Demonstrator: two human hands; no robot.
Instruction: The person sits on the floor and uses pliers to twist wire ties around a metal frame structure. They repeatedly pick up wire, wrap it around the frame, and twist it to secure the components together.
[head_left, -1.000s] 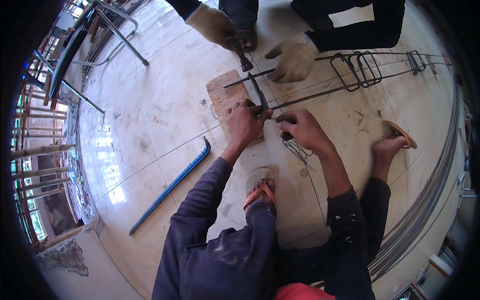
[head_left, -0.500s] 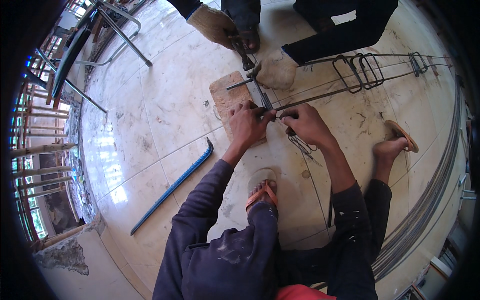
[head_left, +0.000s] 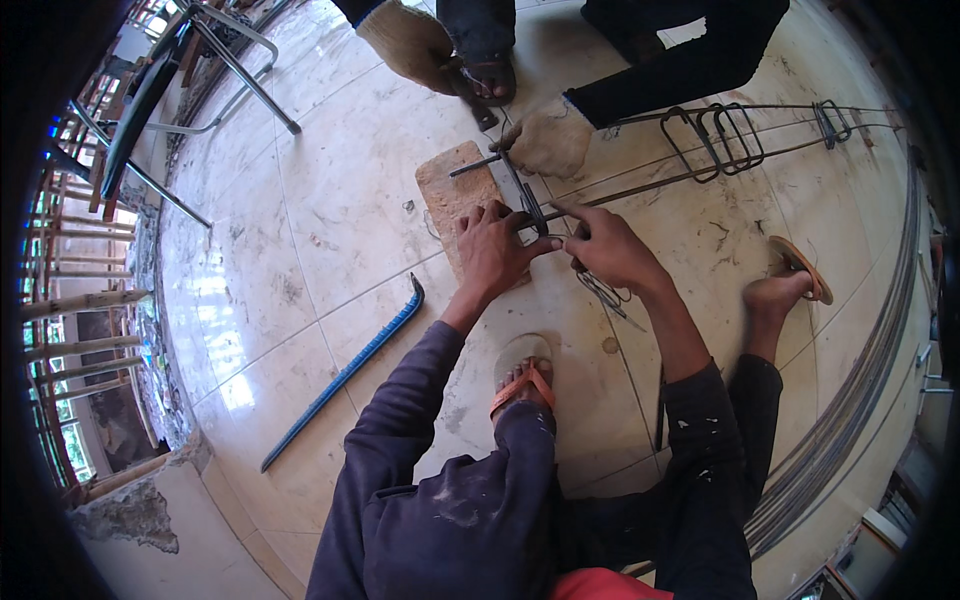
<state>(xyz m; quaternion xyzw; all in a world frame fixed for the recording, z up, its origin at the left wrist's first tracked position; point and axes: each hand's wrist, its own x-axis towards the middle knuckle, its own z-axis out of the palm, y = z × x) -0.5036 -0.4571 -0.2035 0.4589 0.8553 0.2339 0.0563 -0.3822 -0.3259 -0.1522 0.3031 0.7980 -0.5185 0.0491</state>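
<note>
My left hand is closed on the end of a bent steel rebar stirrup at the edge of a tan block. Close by on the right, my right hand has its index finger stretched toward the stirrup. Its other fingers curl around a looped bundle of thin wire, which hangs below the palm. Opposite me, a co-worker's gloved hand steadies the far end of the steel. That person's other gloved hand grips a dark metal hand tool.
Long rebars with several square stirrups stretch right. A blue pry bar lies on the tiles at left, beyond it a metal-legged chair. A bundle of long rods curves along the right side.
My right index finger has straightened toward the stirrup, and my left thumb has extended to the right. The co-worker's tool has pulled back slightly from the steel.
</note>
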